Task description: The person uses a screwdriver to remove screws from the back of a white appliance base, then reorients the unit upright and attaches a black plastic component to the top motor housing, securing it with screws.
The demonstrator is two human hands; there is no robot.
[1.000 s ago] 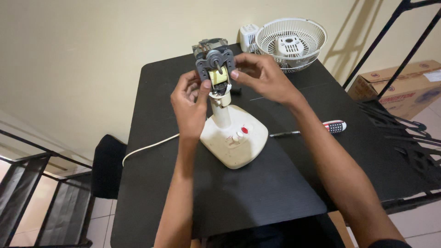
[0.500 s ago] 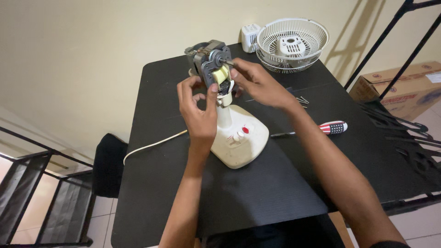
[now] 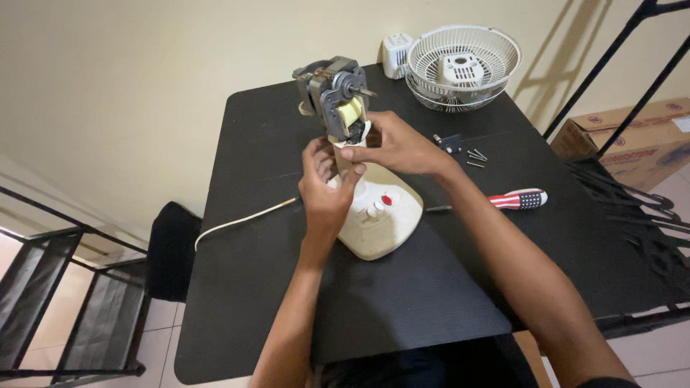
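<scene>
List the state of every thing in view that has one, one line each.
fan motor: bare, no cover or blade, upright on the stand's neck.
fan stand: upright on the black table.
left hand: wrapped around the neck.
right hand: gripping just under the motor.
fan grilles: taken off, stacked on the table.
screwdriver: lying flat, untouched.
loose screws: scattered on the table.
power cord: trailing off the table edge.
</scene>
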